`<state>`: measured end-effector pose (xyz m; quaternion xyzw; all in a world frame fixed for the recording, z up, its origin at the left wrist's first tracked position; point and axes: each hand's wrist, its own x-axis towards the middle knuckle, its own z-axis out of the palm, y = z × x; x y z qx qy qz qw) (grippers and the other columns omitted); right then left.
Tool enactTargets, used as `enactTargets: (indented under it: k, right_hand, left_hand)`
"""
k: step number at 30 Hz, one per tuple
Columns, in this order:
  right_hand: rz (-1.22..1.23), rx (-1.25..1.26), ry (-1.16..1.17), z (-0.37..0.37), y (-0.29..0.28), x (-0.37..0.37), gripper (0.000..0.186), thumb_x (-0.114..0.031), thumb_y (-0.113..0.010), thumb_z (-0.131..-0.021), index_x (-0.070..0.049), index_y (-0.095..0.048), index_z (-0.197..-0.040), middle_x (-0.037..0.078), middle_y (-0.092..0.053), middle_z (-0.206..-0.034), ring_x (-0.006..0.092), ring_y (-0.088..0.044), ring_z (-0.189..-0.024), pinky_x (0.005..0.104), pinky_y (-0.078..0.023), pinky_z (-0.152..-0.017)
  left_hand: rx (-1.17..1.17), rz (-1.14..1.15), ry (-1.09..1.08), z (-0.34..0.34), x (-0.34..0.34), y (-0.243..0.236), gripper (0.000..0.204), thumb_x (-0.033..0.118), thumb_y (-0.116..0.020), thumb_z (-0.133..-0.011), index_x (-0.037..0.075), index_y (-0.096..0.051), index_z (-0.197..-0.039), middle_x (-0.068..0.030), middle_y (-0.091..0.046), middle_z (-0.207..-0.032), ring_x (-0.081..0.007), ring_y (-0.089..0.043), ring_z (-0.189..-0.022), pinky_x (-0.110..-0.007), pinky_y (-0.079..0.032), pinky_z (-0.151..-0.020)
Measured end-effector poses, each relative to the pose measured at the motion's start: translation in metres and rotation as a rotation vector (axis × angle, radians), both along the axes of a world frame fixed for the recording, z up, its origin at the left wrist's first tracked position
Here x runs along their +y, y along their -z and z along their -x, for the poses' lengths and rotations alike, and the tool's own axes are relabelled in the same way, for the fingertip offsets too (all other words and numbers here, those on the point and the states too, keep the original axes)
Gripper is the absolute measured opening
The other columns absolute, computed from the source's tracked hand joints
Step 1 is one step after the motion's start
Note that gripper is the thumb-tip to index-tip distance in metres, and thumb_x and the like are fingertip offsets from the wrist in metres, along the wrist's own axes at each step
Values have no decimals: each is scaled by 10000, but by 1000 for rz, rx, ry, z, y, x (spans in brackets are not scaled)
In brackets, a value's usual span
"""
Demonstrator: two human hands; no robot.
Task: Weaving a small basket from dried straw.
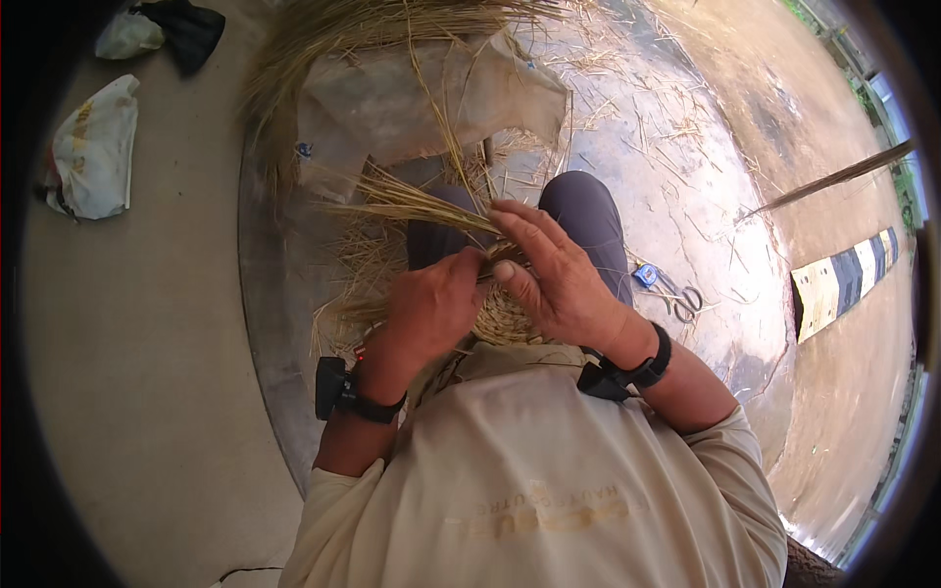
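Over my lap lies a coiled, woven straw piece, its lower part against my shirt. Loose straw stalks fan out from its top toward the upper left. My left hand is closed, its fingers pinching the straw at the weave's left edge. On the other side, my right hand has its fingers stretched out and its thumb apart, resting by the base of the stalks. Some of the weave is hidden behind both hands.
A large bundle of long straw lies beyond my knees, beside a translucent plastic sheet. Scissors and a blue tape measure rest right of my knee. White bags lie far left. Straw scraps litter the ground.
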<state>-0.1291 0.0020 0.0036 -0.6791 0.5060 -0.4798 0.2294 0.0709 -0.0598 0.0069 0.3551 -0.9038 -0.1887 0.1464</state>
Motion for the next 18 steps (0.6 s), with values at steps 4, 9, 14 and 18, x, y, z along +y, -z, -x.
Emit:
enactTargets:
  k: [4, 9, 14, 18]
  right_hand:
    - [-227, -32, 10, 15, -6, 13, 489, -164, -666, -1027, 24, -522, -1454, 253, -678, -1209, 418, -688, -1095, 456, -561, -908]
    - [-247, 61, -74, 15, 10, 14, 351, -124, -657, -988, -20, -606, -1319, 234, -692, -859, 437, -716, -823, 498, -564, -728]
    - [-137, 244, -142, 8, 32, 7, 194, -121, -676, -944, -36, -643, -1116, 186, -713, -872, 414, -715, -820, 497, -565, -704]
    - [-207, 388, -202, 1, 35, 7, 178, -180, -678, -937, -44, -640, -1045, 167, -724, -873, 397, -723, -827, 487, -577, -710]
  left_hand:
    - [77, 8, -30, -4, -1, -2, 319, 131, -714, -946, 70, -612, -1242, -202, -743, -954, -433, -720, -839, -507, -567, -678]
    - [212, -207, -27, -2, 0, -12, 363, 133, -697, -970, 58, -589, -1309, -213, -736, -961, -437, -726, -865, -489, -566, -710]
    - [423, -278, 46, 9, 9, -16, 385, 156, -681, -1002, 53, -573, -1357, -209, -735, -971, -413, -733, -856, -451, -563, -725]
    - [358, -308, 11, 12, 9, -8, 323, 158, -685, -1005, 25, -611, -1290, -223, -732, -976, -410, -731, -842, -439, -560, -722]
